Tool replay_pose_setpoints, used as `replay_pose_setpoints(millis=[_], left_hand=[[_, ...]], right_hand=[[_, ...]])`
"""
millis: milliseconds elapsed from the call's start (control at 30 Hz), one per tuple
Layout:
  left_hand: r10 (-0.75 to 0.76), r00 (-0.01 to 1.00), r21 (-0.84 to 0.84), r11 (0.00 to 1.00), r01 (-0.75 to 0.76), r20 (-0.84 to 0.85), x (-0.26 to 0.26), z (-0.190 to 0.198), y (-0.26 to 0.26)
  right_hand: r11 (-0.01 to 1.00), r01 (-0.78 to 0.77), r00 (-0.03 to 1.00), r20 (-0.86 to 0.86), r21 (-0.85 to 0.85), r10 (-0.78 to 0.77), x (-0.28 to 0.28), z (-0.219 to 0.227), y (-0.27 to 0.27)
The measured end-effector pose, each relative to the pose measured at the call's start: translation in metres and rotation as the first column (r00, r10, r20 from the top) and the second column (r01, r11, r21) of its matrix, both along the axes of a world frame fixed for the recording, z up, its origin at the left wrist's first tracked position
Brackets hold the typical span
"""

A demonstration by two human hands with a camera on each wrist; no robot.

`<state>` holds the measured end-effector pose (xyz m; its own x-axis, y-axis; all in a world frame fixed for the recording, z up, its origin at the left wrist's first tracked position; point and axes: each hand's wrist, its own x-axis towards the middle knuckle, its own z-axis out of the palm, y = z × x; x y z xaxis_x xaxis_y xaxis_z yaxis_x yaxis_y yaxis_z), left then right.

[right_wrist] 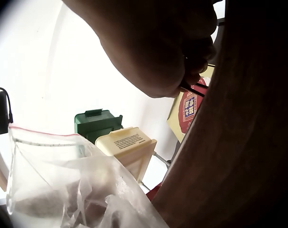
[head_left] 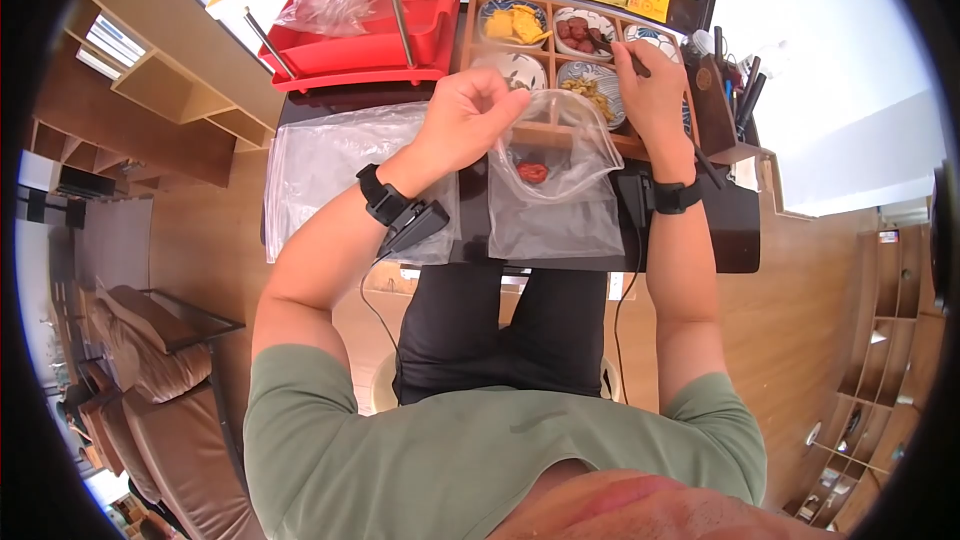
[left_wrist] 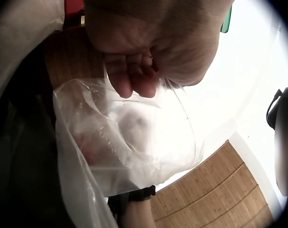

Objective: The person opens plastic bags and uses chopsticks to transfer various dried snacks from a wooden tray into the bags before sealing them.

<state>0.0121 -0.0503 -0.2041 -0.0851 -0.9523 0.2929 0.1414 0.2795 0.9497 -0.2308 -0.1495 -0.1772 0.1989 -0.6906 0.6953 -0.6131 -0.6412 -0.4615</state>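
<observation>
My left hand (head_left: 460, 123) pinches the rim of a clear plastic bag (head_left: 555, 232), which lies at the near edge of the table with one red date (head_left: 532, 173) inside. My right hand (head_left: 656, 92), well apart from the left, grips dark chopsticks (right_wrist: 193, 90), their tips at the bowl of red dates (head_left: 580, 34) in the far part of the wooden tray (head_left: 633, 147). More clear bags (head_left: 335, 165) lie to the left.
</observation>
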Motion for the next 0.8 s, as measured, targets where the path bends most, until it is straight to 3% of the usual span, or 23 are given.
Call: replay_pose_setpoints(millis=[233, 333, 400, 433, 467, 533, 600, 667, 733, 800], left_hand=[[-0.025, 0.999, 0.017, 1.000, 0.025, 0.031, 0.004, 0.001, 0.000], [-0.005, 0.998, 0.048, 0.999, 0.002, 0.060, 0.005, 0.004, 0.001], [-0.005, 0.999, 0.043, 0.999, 0.003, 0.050, 0.005, 0.004, 0.001], [-0.009, 0.999, 0.034, 0.999, 0.008, 0.041, 0.004, 0.004, 0.000], [-0.007, 0.999, 0.039, 0.999, 0.005, 0.040, 0.004, 0.004, -0.001], [0.047, 0.998, 0.010, 0.999, -0.047, 0.047, 0.003, 0.004, -0.001], [0.045, 0.998, 0.018, 0.999, -0.046, 0.045, 0.002, 0.005, 0.000], [0.047, 0.998, 0.000, 0.999, -0.047, 0.039, 0.003, 0.005, 0.000], [0.042, 0.998, -0.010, 0.999, -0.041, 0.041, 0.003, 0.003, -0.002], [0.039, 0.998, -0.026, 0.999, -0.038, 0.040, 0.003, 0.003, -0.001]], right_hand=[[1.000, 0.014, 0.984, 0.179, -0.007, -0.013, -0.016, -0.002, -0.002], [0.993, -0.014, 0.916, 0.400, 0.121, -0.035, -0.029, 0.006, -0.002], [0.930, -0.292, 0.762, 0.642, 0.225, 0.084, -0.038, 0.018, 0.005], [0.822, -0.542, 0.585, 0.781, 0.175, 0.219, -0.045, 0.019, 0.003], [0.820, -0.544, 0.585, 0.782, 0.180, 0.217, -0.049, 0.022, 0.006], [0.462, -0.878, 0.359, 0.811, 0.126, 0.462, -0.057, 0.025, 0.017], [0.429, -0.883, 0.399, 0.790, 0.194, 0.466, -0.058, 0.023, 0.018], [0.378, -0.797, 0.604, 0.630, 0.472, 0.488, -0.060, 0.025, 0.018], [0.385, -0.776, 0.629, 0.577, 0.500, 0.521, -0.056, 0.026, 0.020], [0.383, -0.809, 0.584, 0.536, 0.446, 0.609, -0.053, 0.025, 0.020]])
